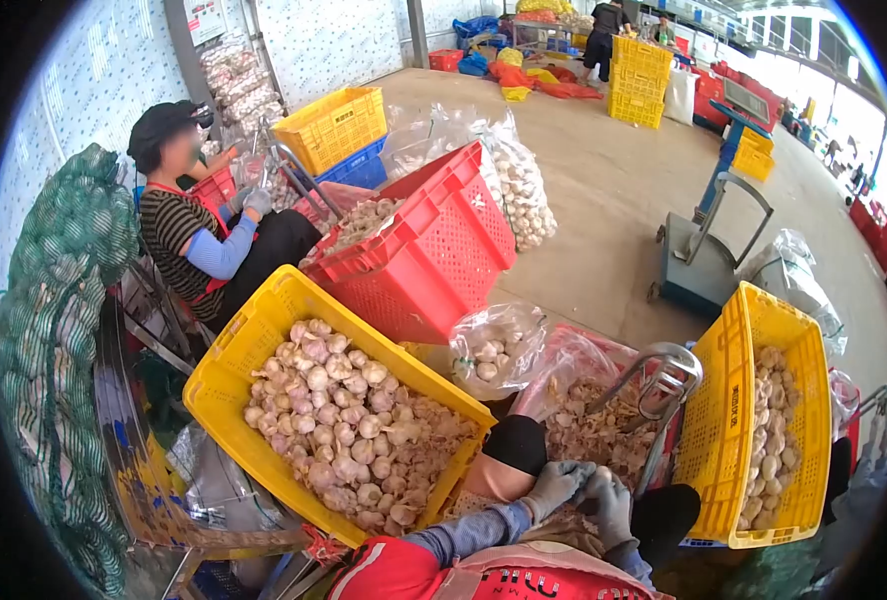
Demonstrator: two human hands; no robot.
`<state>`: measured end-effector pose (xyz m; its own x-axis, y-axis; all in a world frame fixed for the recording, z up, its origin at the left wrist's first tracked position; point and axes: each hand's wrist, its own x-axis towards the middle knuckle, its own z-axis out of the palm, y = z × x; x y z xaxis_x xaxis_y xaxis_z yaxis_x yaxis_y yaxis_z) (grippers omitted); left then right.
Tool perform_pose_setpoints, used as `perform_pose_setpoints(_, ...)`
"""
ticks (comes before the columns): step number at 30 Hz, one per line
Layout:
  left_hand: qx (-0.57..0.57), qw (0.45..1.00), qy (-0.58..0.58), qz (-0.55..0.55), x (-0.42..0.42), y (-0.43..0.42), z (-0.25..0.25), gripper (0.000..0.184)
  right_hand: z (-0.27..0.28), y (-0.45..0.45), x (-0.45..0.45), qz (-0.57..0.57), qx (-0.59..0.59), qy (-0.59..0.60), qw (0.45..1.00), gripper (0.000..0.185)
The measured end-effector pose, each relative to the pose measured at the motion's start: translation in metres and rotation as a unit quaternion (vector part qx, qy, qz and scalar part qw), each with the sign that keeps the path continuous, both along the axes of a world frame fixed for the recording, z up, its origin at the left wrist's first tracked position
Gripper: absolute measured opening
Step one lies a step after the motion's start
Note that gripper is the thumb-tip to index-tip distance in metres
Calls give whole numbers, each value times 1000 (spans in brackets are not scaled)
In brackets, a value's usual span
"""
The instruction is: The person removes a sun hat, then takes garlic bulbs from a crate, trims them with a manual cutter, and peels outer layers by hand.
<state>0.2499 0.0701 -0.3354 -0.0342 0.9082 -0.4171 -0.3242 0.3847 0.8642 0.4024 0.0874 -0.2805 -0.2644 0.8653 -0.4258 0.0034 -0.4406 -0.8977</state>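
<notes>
My left hand point(556, 490), in a grey glove, is closed over my lap, its fingertips close against the other hand. My right hand point(609, 503), also gloved in grey, has its fingers curled beside it. What either hand holds is hidden or too small to name. Garlic bulbs point(339, 410) and loose skins fill part of a tilted yellow crate point(222, 375) at the left. Beyond my hands, a curved metal bar point(669, 385) rises over a heap of garlic skins point(604, 435). A clear plastic bag point(499, 350) of bulbs lies near the yellow crate.
A co-worker point(199, 215) sits at the left beside a red crate point(434, 260). Another yellow crate point(719, 435) of garlic stands at my right. Green net sacks point(59, 330) line the far left. A platform scale point(699, 260) stands ahead at the right.
</notes>
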Motion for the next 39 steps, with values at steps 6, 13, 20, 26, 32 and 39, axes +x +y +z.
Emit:
perform_pose_setpoints(6, 251, 926, 280, -29, 1, 15, 5, 36, -37, 3, 20, -70, -131, 106, 983, 63)
perform_pose_setpoints(13, 209, 965, 145, -70, 7, 25, -22, 19, -80, 6, 23, -123, -177, 330, 919, 59)
perform_pose_setpoints(20, 252, 940, 153, -172, -3, 25, 33, 76, -33, 20, 5, -189, -162, 324, 913, 60)
perform_pose_setpoints(26, 189, 972, 11, -139, 8, 11, 28, 77, -18, 19, 22, -167, -61, 61, 982, 40)
perform_pose_setpoints(32, 148, 981, 10, -126, -15, 21, 43, 68, 5, 9, 37, -69, 99, 73, 990, 45)
perform_pose_setpoints(39, 78, 983, -8, -165, -25, 22, 45, 63, -9, 24, 18, -67, 38, 62, 995, 17)
